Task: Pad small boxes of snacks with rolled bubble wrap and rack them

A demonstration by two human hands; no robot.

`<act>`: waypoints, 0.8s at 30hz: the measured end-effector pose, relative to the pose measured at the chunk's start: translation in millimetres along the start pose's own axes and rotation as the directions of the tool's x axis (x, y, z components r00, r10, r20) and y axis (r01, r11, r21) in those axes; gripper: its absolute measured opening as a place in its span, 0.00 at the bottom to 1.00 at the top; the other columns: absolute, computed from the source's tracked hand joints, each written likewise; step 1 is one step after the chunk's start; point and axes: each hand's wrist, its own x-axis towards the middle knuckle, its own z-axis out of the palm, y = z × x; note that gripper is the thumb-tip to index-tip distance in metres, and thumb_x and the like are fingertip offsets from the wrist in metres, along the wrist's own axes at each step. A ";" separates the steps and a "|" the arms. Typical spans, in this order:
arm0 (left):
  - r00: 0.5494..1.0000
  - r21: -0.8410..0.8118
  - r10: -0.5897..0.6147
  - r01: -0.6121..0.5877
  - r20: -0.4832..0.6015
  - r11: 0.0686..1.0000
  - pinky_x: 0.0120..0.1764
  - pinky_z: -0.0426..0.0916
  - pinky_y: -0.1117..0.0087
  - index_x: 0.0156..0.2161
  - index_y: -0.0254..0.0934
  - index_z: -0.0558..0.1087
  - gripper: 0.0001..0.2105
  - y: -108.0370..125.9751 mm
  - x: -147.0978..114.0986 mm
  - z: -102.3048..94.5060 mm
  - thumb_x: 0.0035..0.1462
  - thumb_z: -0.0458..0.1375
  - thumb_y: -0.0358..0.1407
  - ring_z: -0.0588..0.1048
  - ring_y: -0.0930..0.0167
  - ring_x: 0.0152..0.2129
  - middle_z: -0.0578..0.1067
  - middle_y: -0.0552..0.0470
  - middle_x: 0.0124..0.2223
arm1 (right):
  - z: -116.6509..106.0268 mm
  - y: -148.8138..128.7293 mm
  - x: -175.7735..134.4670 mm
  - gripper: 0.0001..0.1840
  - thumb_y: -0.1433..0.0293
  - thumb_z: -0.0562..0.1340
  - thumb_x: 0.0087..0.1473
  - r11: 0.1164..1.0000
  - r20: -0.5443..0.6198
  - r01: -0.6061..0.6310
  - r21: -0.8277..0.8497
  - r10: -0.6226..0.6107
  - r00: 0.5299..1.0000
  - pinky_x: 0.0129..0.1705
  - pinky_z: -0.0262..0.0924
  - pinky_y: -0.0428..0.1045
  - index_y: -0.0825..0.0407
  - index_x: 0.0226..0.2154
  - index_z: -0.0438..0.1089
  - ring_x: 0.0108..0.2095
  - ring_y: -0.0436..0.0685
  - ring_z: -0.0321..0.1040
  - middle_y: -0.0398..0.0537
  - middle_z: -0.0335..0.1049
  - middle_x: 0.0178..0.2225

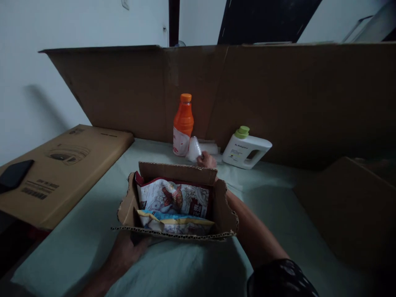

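A small open cardboard box (177,172) sits in front of me with its flaps up. Inside it stand a red-and-white printed food packet (176,198) and a blue-and-yellow packet (182,220). My left hand (130,249) grips the near left side of the box, its fingertips hidden under the edge. Beyond the box, my right hand (207,160) is closed on a translucent ribbed plastic item (194,149), perhaps stacked cups. More translucent plastic (210,148) lies just behind that hand. An orange bottle (184,123) with a white label stands to its left.
A white jug (246,150) with a green cap stands right of my right hand. On the left, a flat cardboard carton (71,165) carries a dark phone-like object (15,175). A tall cardboard panel (278,95) borders the green-covered surface (266,194) at the back.
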 end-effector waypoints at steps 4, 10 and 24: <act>1.000 -0.004 0.013 -0.012 0.026 1.000 0.56 0.70 0.47 0.39 0.39 0.79 0.19 -0.3 0.9 -1.3 0.45 0.64 0.49 0.79 0.49 0.47 0.83 0.42 0.42 | -42.4 20.5 -45.9 0.26 0.52 0.49 0.67 0.989 -0.014 -0.116 0.094 0.118 0.993 0.42 0.71 0.52 0.52 0.39 0.74 0.38 0.57 0.74 0.53 0.76 0.38; 0.998 0.006 -0.055 0.055 -0.012 0.998 0.49 0.75 0.48 0.38 0.36 0.76 0.23 6.6 1.8 -6.6 0.40 0.65 0.51 0.80 0.48 0.42 0.82 0.38 0.42 | -136.2 46.3 -152.2 0.28 0.46 0.55 0.54 0.944 0.096 -0.329 0.008 0.327 0.940 0.21 0.59 0.48 0.52 0.21 0.71 0.19 0.54 0.67 0.51 0.71 0.19; 0.999 -0.045 -0.018 0.017 -0.033 0.999 0.47 0.76 0.54 0.43 0.36 0.70 0.27 32.1 0.0 -11.6 0.40 0.65 0.50 0.80 0.52 0.43 0.82 0.39 0.44 | -76.8 -44.6 -221.7 0.25 0.61 0.59 0.59 0.997 0.238 0.044 0.061 -0.057 0.970 0.42 0.69 0.53 0.50 0.57 0.70 0.43 0.59 0.74 0.55 0.76 0.51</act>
